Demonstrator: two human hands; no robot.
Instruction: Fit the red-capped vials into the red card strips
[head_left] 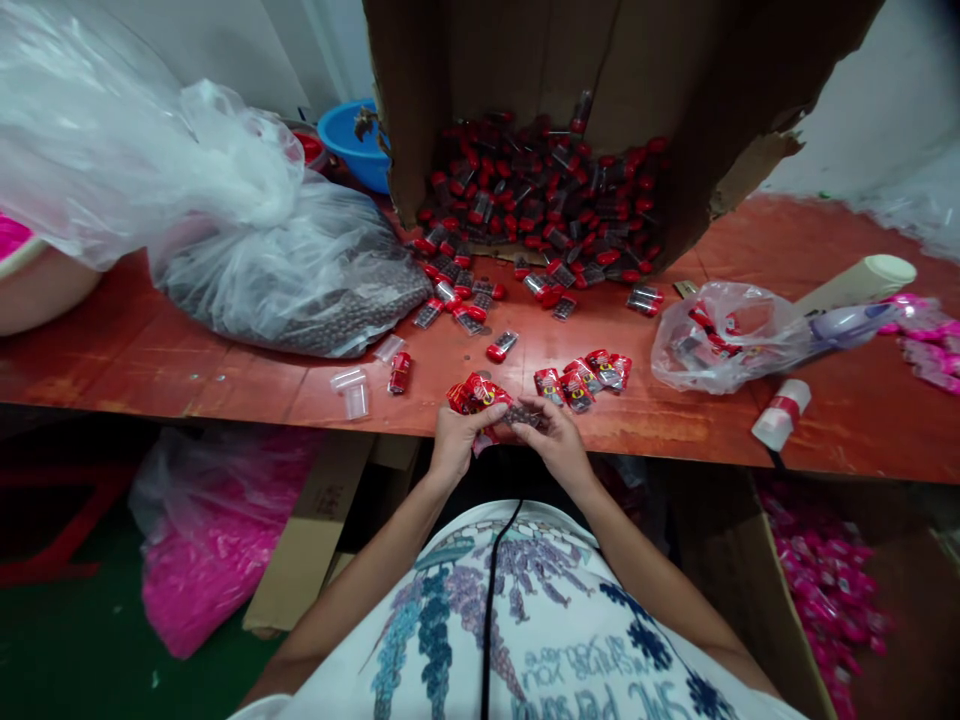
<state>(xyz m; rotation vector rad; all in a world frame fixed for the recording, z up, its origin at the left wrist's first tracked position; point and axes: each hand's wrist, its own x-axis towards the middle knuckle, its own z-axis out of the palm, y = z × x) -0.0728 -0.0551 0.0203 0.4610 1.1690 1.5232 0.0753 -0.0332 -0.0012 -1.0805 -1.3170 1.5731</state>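
Note:
Near the table's front edge, my left hand (456, 440) is closed on red printed wrappers (480, 394). Close beside it, my right hand (556, 440) pinches a small clear container (523, 412) with dark contents, its end near the wrappers. Just right of my hands lie several flat red packets (577, 382). A red-capped container (502, 346) lies behind my hands. To the left are a red wrapped piece (400, 373) and clear empty tubes (355, 395).
A cardboard box (540, 60) full of red-capped containers stands at the back. A plastic bag of dark beads (300, 290) sits left. On the right are a small plastic bag (697, 350) and a white roll (781, 414).

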